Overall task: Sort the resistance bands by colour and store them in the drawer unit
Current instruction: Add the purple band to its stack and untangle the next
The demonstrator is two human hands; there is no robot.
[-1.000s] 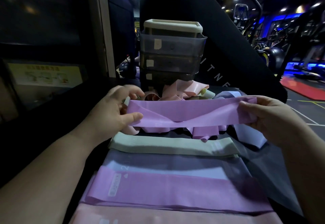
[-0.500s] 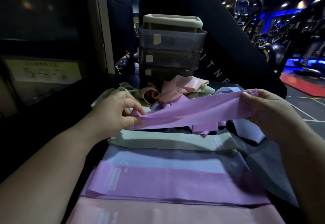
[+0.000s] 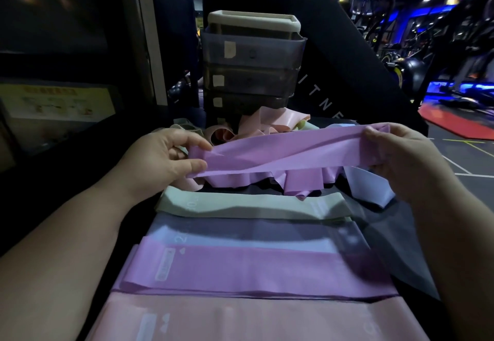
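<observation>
A purple resistance band (image 3: 288, 150) is stretched flat between my hands above the bench. My left hand (image 3: 163, 158) pinches its left end between thumb and fingers. My right hand (image 3: 401, 158) grips its right end. Below lie sorted flat bands in rows: a grey-green band (image 3: 248, 205), a lavender band (image 3: 240, 233), a purple band stack (image 3: 254, 271) and a pink band (image 3: 240, 319). Behind my hands sits a loose heap of pink bands (image 3: 267, 124) and more purple band folds (image 3: 299, 183). The smoky drawer unit (image 3: 252, 68) stands behind, drawers closed.
A pale lavender band (image 3: 366, 185) lies at the right by my right wrist. A black slanted panel (image 3: 347, 54) rises behind the drawer unit. The dark bench surface (image 3: 401, 255) drops off at right toward the gym floor (image 3: 467, 153).
The purple band's right end rose slightly and the band was pulled flatter and wider between my hands. My left hand shifted its pinch at the left end.
</observation>
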